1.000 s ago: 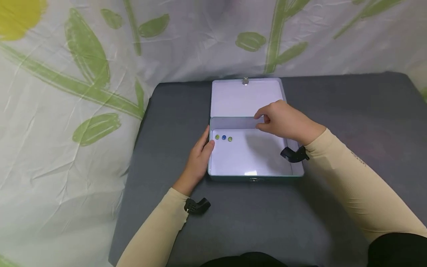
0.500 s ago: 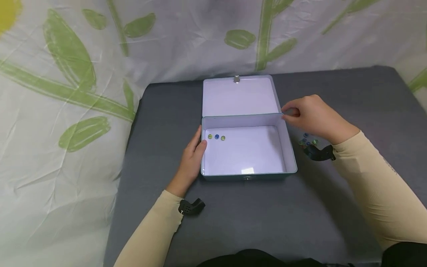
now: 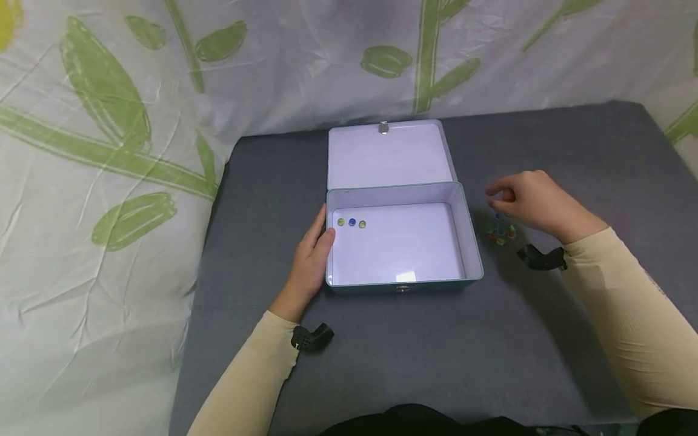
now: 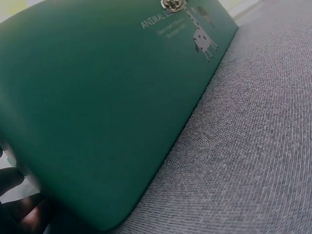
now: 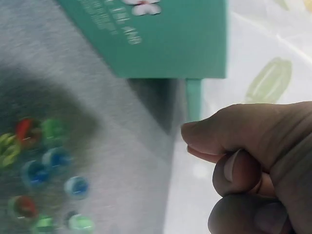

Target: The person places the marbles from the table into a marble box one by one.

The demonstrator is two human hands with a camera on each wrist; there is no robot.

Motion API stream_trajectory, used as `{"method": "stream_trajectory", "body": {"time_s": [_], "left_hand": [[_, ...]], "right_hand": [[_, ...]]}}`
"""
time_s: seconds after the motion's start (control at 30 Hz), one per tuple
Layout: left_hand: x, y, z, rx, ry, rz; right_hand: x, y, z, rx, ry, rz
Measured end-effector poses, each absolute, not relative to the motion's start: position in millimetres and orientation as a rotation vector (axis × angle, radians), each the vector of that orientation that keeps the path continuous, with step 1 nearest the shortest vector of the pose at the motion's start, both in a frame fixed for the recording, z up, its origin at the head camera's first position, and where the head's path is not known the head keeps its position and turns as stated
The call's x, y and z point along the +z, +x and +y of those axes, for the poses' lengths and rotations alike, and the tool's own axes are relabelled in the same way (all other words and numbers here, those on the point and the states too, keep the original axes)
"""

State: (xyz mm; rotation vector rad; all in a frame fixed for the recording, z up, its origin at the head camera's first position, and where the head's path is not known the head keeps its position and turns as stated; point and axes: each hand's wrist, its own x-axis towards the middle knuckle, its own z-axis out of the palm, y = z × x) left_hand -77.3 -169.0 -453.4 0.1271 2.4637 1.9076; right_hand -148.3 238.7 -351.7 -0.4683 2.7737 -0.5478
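A green tin box (image 3: 402,284) with a white inside lies with its lid (image 3: 388,154) folded back. My left hand (image 3: 305,263) holds its left wall, thumb over the rim and fingers along the outside. Inside, near the back left, a blue marble (image 3: 352,222) sits between two yellow-green marbles. To the right of the box my right hand (image 3: 537,203) hovers over a cluster of glass marbles (image 3: 501,231) on the grey cloth. Its fingers are loosely bent, and in the right wrist view nothing shows between the thumb (image 5: 214,129) and fingers.
Grey cloth (image 3: 425,357) covers the table. Behind and to the left hangs a white sheet (image 3: 305,66) printed with green leaves. The box's right wall (image 3: 467,233) stands between its inside and the loose marbles, which are blue, green, red and yellow.
My right hand has moved right, from over the box, past its right wall, to above the loose marbles. The left hand has stayed on the box. The head view has shifted slightly.
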Motion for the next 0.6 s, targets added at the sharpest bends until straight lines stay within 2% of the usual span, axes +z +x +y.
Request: {"method": "stream_trajectory", "body": {"time_s": [0.6], "left_hand": [[-452.7,-76.8,-170.8,1.912,0.159,2.453]], "right_hand": [[-391.1,-148.4,264.6,-0.55,-0.437,2.734]]}}
